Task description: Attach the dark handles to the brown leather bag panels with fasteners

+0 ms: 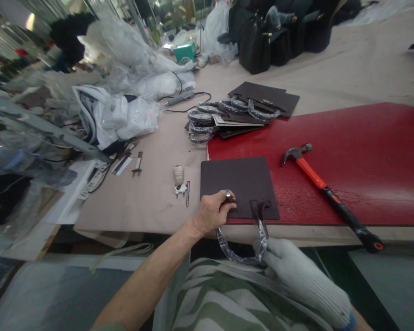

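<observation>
My left hand, bare, is closed round a short metal rod with a shiny round end. It is over the dark brown flat panel, and the rod's lower end is hidden. A loop-shaped bag handle, wrapped in clear plastic, hangs off the panel's near edge toward my body. Its dark leather end lies on the panel. My right hand, in a white knit glove, is closed at the right side of the handle; its fingertips are partly hidden.
A claw hammer lies on the red mat, its grip over the table edge. Behind the panel are stacked panels with wrapped handles. Small metal tools lie at left, near plastic-wrapped bundles. Black bags stand behind.
</observation>
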Demonstrator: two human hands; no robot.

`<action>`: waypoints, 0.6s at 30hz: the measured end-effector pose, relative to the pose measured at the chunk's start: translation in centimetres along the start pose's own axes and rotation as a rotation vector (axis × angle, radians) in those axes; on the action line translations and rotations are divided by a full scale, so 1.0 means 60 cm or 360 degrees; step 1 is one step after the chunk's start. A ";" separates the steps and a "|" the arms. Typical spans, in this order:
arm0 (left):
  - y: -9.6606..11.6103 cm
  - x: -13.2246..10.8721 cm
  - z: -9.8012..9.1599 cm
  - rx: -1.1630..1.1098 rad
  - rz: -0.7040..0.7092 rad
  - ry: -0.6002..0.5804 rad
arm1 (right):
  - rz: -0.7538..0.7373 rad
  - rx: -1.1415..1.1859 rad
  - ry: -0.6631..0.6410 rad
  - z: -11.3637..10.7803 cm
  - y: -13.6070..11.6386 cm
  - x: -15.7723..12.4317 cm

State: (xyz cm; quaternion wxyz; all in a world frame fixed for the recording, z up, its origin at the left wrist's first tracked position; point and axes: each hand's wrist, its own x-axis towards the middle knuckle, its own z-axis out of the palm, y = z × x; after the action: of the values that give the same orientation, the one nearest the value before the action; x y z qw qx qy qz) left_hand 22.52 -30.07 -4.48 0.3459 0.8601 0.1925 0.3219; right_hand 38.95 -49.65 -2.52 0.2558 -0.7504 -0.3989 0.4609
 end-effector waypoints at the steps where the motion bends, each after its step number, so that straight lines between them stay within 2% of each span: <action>1: -0.001 0.000 0.001 0.0001 0.0010 0.0001 | 0.0049 -0.0233 0.0018 -0.030 0.005 -0.007; 3: -0.001 -0.001 0.001 -0.0007 0.0026 0.0008 | 0.0194 -0.0581 0.0227 -0.089 0.008 -0.016; 6: 0.000 -0.002 0.002 0.0007 0.0022 0.0004 | 0.0250 -0.1077 0.0967 -0.158 -0.001 -0.010; 7: 0.000 -0.001 0.002 0.0018 0.0014 -0.0007 | 0.0216 -0.1249 0.1096 -0.172 -0.004 -0.002; 8: 0.001 -0.001 0.002 0.0025 0.0006 -0.0018 | 0.0182 -0.1401 0.1134 -0.181 -0.006 0.009; 11: 0.002 0.000 0.003 0.0025 -0.0020 -0.0029 | 0.0182 -0.1607 0.0967 -0.196 -0.007 0.047; 15: 0.001 0.000 0.006 -0.0001 -0.0017 -0.0003 | 0.0130 -0.1550 0.0866 -0.221 0.000 0.081; 18: -0.001 0.000 0.010 -0.0019 -0.0020 0.0017 | 0.0060 -0.1406 0.0829 -0.244 -0.008 0.077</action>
State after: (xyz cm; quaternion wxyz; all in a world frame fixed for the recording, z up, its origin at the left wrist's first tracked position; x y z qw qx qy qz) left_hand 22.96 -30.33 -4.84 0.3521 0.8550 0.1977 0.3254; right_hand 53.07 -45.77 2.06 -0.0033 -0.8838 -0.4651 0.0505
